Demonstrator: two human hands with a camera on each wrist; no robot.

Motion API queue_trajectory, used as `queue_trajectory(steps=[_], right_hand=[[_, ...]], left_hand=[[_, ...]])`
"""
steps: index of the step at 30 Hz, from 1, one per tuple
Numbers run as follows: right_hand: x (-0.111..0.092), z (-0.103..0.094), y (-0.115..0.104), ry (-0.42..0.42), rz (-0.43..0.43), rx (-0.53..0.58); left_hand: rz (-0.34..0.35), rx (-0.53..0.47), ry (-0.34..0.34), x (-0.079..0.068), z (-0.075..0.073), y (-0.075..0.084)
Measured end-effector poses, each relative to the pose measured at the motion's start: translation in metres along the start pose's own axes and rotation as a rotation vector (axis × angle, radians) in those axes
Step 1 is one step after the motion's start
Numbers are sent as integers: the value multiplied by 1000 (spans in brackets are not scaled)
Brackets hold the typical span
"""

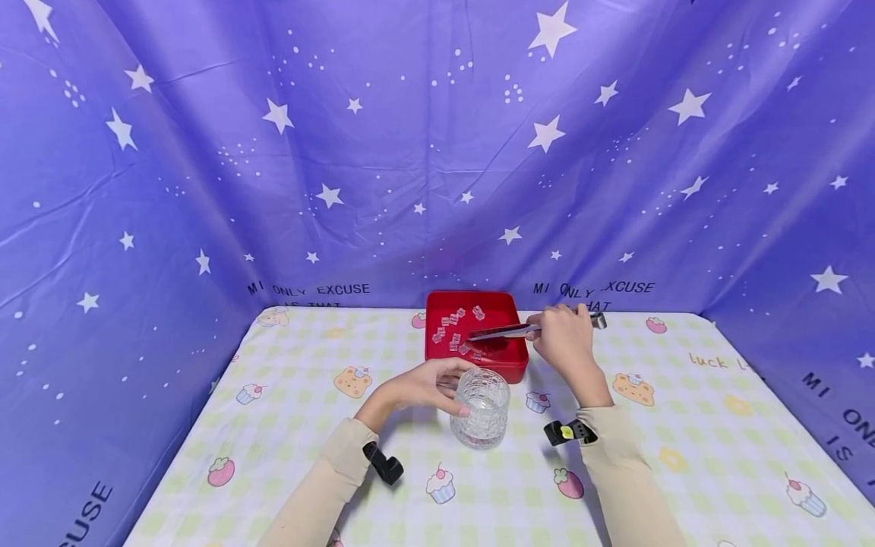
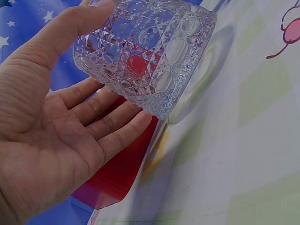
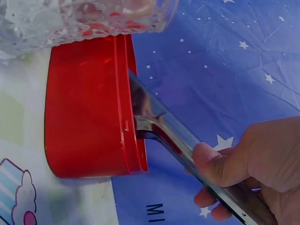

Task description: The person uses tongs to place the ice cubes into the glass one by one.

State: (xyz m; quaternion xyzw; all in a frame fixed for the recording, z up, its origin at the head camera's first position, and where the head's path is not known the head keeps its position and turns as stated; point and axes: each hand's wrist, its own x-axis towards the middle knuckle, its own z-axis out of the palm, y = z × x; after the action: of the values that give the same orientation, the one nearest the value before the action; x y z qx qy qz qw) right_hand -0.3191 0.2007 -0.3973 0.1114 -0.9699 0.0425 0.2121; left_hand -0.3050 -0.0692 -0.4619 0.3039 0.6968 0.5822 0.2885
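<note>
My left hand [image 1: 427,386] holds a clear cut-glass tumbler [image 1: 481,414] by its side, thumb on the near side and fingers on the far side. In the left wrist view the patterned glass [image 2: 145,56] has its base right at the tablecloth. Metal tongs [image 1: 502,332] are gripped by my right hand [image 1: 566,342], with thumb and fingers round the arms. The tips of the tongs reach down into a red box [image 1: 516,371], among several small clear pieces [image 1: 454,319]. From the right wrist view, the box wall hides the tips of the tongs [image 3: 164,124].
A checked tablecloth [image 1: 273,471] with cupcake, bear and strawberry prints covers the table. Blue star-patterned curtains [image 1: 383,167] hang behind and at both sides. The red box stands near the table's back edge, just beyond the tumbler.
</note>
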Motion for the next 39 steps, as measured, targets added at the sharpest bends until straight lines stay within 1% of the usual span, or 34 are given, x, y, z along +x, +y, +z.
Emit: queue_trajectory(steps=[5, 11, 20, 29, 39], right_hand=[[-1, -3, 2, -53, -8, 20], [-1, 0, 4, -67, -6, 18], [-1, 3, 7, -64, 1, 14], [2, 8, 12, -48, 35, -14], [2, 10, 17, -21, 69, 8]], left_hand=[[-5, 4, 2, -1, 0, 0], [-2, 3, -1, 0, 0, -1], [3, -1, -5, -2, 0, 0], [7, -19, -3, -1, 1, 1], [8, -25, -4, -1, 0, 0]])
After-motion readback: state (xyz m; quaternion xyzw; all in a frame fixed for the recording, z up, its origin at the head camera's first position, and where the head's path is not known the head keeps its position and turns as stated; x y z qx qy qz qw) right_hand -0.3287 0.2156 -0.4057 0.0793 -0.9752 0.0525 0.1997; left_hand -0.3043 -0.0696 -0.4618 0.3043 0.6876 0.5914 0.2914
